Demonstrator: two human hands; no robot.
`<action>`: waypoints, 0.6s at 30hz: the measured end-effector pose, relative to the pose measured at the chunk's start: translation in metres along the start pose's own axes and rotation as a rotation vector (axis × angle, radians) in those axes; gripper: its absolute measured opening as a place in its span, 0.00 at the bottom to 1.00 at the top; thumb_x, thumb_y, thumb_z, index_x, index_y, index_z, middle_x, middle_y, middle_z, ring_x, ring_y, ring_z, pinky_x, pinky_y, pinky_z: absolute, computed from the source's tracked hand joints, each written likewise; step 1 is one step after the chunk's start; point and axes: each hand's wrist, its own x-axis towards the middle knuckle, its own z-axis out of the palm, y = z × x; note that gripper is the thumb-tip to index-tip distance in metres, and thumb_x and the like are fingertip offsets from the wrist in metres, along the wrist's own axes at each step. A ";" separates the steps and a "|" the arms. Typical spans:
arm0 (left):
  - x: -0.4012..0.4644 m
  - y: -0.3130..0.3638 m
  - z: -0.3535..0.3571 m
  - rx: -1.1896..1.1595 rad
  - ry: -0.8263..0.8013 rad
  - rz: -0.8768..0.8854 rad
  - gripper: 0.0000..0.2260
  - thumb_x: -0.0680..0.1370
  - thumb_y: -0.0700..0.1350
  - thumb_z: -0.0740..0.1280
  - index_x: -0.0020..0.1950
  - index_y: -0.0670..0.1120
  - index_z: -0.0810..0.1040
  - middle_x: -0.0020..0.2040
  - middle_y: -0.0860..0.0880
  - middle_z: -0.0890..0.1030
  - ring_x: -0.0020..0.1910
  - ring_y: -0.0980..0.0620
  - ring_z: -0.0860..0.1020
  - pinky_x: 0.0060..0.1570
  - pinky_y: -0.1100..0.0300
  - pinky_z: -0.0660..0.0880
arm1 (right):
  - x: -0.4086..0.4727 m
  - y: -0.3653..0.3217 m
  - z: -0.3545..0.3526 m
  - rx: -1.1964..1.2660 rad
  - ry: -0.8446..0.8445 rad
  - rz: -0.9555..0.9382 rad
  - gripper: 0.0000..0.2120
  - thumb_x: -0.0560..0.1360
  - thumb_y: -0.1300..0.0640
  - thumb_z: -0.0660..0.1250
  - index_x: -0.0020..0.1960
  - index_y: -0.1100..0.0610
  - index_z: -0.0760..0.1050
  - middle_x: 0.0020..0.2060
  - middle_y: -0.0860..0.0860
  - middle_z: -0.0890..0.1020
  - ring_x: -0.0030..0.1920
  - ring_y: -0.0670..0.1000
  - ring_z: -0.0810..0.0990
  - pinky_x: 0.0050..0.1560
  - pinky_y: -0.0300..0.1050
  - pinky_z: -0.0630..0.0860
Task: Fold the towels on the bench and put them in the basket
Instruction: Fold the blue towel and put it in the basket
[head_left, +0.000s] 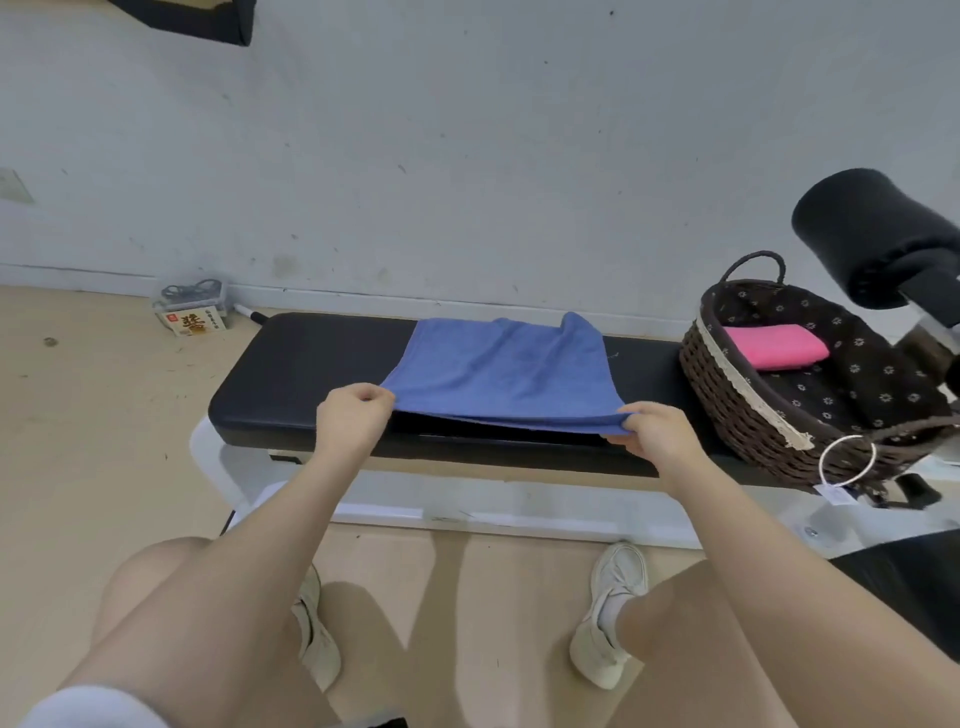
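A blue towel (506, 371) lies spread across the middle of the black padded bench (301, 364). My left hand (353, 413) pinches its near left corner and my right hand (657, 428) pinches its near right corner. The near edge is lifted slightly off the pad. A dark wicker basket (737, 410) with a floral lining stands on the bench's right end. A folded pink towel (774, 345) lies inside it.
A white wall rises right behind the bench. A small box (193, 312) with dark cables on top sits on the floor at the back left. A black foam roller pad (872, 234) juts out above the basket at right. My legs and shoes stand before the bench.
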 end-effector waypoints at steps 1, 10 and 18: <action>-0.003 -0.002 -0.002 0.071 -0.026 0.032 0.12 0.73 0.36 0.60 0.49 0.45 0.81 0.38 0.48 0.77 0.33 0.50 0.72 0.31 0.62 0.68 | -0.002 0.002 -0.001 -0.018 -0.009 0.019 0.12 0.76 0.69 0.56 0.49 0.61 0.77 0.50 0.60 0.80 0.42 0.51 0.80 0.57 0.51 0.75; -0.007 -0.018 0.000 0.665 -0.021 0.222 0.12 0.76 0.35 0.60 0.57 0.40 0.78 0.50 0.42 0.78 0.44 0.43 0.75 0.40 0.55 0.71 | -0.015 0.027 -0.003 -0.360 -0.062 -0.205 0.10 0.72 0.69 0.63 0.47 0.58 0.77 0.41 0.54 0.76 0.36 0.51 0.72 0.36 0.41 0.67; -0.011 -0.008 -0.022 0.463 -0.129 0.445 0.05 0.72 0.41 0.66 0.45 0.42 0.80 0.57 0.54 0.74 0.61 0.50 0.69 0.56 0.57 0.67 | -0.017 0.016 -0.023 -0.155 -0.049 -0.432 0.05 0.73 0.62 0.65 0.40 0.63 0.77 0.48 0.48 0.76 0.49 0.47 0.73 0.52 0.45 0.66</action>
